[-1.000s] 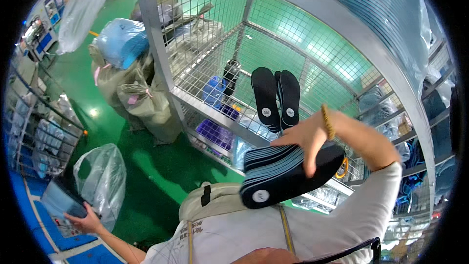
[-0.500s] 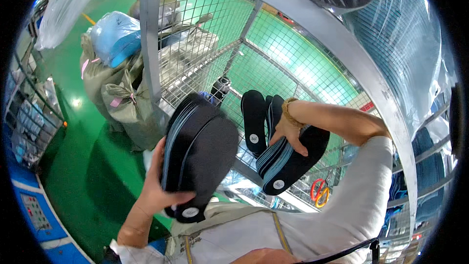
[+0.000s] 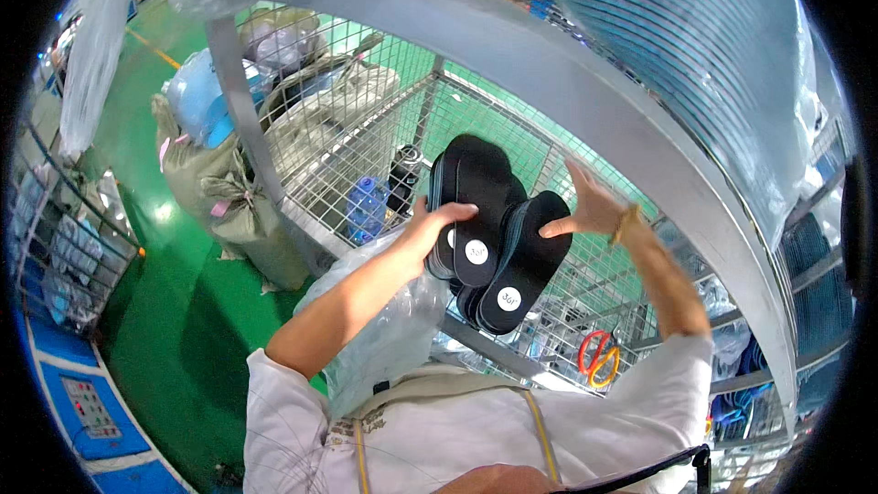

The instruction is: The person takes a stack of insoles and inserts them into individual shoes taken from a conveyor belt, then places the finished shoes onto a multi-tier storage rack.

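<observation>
My left hand [image 3: 428, 233] is closed around the lower left edge of a stack of black shoe insoles [image 3: 474, 178], thumb on top. The insoles have blue-grey edges, and a round white label sits at the heel end. Beside and partly under it lies a second, similar stack [image 3: 541, 242], tilted to the right, over the wire cage. My right hand [image 3: 594, 206] is at the far right side of that second stack, fingers spread, its thumb over the top insole. Whether the thumb touches it, I cannot tell.
Below the hands stands a metal wire cage [image 3: 320, 187] with a blue plastic bottle [image 3: 366, 206] and a dark flask [image 3: 402, 185]. Red-and-orange handles [image 3: 599, 383] hang at its near right. A grey frame rail [image 3: 585, 64] arches overhead. Tied sacks [image 3: 247, 220] stand left; clear plastic [image 3: 380, 348] hangs near me.
My left hand has brought its stack right and up, against the other stack. My right hand has opened and shifted off the top of the second stack to its right side. The view has shifted.
</observation>
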`<state>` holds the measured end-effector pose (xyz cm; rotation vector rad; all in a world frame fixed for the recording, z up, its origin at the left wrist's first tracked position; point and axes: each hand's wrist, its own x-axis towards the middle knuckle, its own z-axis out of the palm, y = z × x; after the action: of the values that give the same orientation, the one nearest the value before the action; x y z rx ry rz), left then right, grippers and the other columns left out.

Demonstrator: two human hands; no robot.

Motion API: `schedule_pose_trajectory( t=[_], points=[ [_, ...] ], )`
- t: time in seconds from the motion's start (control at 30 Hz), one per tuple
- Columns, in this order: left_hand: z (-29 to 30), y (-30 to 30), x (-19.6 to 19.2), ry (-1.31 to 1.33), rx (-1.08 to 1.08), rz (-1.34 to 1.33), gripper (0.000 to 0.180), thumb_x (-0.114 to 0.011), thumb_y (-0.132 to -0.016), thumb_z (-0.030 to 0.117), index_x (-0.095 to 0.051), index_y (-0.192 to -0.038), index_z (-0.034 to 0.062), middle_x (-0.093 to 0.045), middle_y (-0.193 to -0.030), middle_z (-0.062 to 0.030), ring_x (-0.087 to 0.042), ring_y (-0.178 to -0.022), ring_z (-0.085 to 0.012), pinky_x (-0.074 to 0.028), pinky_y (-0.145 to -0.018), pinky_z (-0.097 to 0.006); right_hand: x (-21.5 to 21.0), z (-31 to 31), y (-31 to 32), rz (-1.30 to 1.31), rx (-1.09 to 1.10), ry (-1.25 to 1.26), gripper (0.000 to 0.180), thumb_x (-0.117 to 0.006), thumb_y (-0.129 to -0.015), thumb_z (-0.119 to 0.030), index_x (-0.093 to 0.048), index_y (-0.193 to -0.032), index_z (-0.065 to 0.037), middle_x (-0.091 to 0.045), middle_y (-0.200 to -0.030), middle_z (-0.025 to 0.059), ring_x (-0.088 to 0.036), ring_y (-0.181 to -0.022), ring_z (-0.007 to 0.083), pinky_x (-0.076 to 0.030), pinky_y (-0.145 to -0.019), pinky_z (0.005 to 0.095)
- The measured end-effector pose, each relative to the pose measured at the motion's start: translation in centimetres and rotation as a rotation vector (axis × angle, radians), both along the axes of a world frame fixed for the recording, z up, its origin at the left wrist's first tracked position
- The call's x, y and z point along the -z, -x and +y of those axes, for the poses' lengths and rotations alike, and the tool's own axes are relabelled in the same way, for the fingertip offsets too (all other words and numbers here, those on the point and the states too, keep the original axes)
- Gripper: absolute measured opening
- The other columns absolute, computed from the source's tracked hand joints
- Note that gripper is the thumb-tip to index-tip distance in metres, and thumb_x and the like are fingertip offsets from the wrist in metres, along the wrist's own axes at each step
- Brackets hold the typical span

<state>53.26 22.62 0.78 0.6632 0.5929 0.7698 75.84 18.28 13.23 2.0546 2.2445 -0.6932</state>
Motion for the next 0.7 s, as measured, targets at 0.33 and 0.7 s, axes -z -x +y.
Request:
schedule_pose_trajectory(
  t=[0.33, 0.7],
  points=[
    [0.5, -2.2, -1.2, 0.001, 0.388, 0.354, 0.096, -0.057, -0.063, 0.055, -0.014, -0.126, -0.0023, -0.039, -0.119, -0.0157, -0.046, -0.103, -0.0237, -0.039, -0.087, -0.036, 8.5, -5.1, 3.2, 1.651, 0.684, -0.031, 0.059, -0.036, -0.079, -0.052, -0.038, -0.12, -0.01, -0.045, -0.118, 0.0079, -0.045, -0.105, 0.0213, -0.033, -0.092, 0.0369],
    [-0.7, -1.3, -5.3, 0.03, 0.289, 0.561, 0.074, -0.055, -0.066, 0.056, -0.04, -0.118, 0.0064, -0.048, -0.114, -0.006, -0.048, -0.102, -0.0183, -0.036, -0.088, -0.031, 8.5, -5.3, 0.1, 1.276, 0.557, 0.349, 0.094, -0.04, -0.061, -0.072, -0.016, -0.131, -0.014, -0.018, -0.133, 0.0196, -0.018, -0.122, 0.0358, -0.018, -0.09, 0.0581]
  ],
)
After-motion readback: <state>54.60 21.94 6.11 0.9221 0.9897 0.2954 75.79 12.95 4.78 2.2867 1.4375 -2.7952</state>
